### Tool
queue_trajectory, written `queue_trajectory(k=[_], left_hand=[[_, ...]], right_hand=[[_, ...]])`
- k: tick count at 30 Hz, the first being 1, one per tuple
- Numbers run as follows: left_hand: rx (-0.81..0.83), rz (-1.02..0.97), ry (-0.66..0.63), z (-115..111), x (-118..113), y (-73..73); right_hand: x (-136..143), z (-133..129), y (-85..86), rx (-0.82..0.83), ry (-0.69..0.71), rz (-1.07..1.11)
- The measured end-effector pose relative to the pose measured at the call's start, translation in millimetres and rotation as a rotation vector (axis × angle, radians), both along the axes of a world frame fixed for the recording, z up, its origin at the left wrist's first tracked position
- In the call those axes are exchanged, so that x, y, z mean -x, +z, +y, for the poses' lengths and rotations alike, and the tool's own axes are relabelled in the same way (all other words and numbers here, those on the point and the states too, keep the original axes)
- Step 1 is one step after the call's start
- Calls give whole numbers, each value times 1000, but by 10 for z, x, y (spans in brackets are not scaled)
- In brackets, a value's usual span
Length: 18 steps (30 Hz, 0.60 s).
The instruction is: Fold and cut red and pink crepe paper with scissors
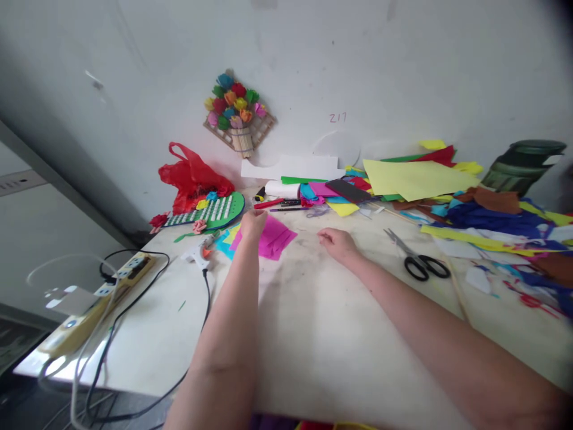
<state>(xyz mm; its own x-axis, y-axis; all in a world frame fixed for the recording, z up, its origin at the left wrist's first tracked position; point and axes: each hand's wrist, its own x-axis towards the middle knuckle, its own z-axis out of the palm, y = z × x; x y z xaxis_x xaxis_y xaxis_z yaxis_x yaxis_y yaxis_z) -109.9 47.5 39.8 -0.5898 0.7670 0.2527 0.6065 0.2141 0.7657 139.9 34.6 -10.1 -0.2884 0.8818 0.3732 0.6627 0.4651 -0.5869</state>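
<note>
My left hand (253, 224) is closed at the upper left edge of a small stack of magenta paper sheets (274, 237), its fingertips pinched at the paper. Part of the stack is hidden behind the hand and wrist. Yellow and light-blue paper pieces (224, 245) stick out from under it on the left. To the right, my right hand (338, 243) hovers low over or rests on the table, fingers curled together. Whatever may be between those fingers is too small to make out. Black-handled scissors (417, 260) lie open-bladed further right of it.
A white glue gun (197, 254) and its black cable lie left, near a power strip (98, 304). Behind are a red plastic bag (192, 176), a green board with paper flowers (224, 212) and pens (286, 203). Coloured paper scraps (492, 221) heap at the right.
</note>
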Motion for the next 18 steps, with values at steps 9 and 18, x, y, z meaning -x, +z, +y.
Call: queue_trajectory(k=[9, 18], left_hand=[[79, 107, 221, -556, -67, 1], [40, 216, 289, -648, -349, -220]], right_hand=[[124, -153, 108, -297, 53, -479], [637, 155, 133, 36, 113, -602]])
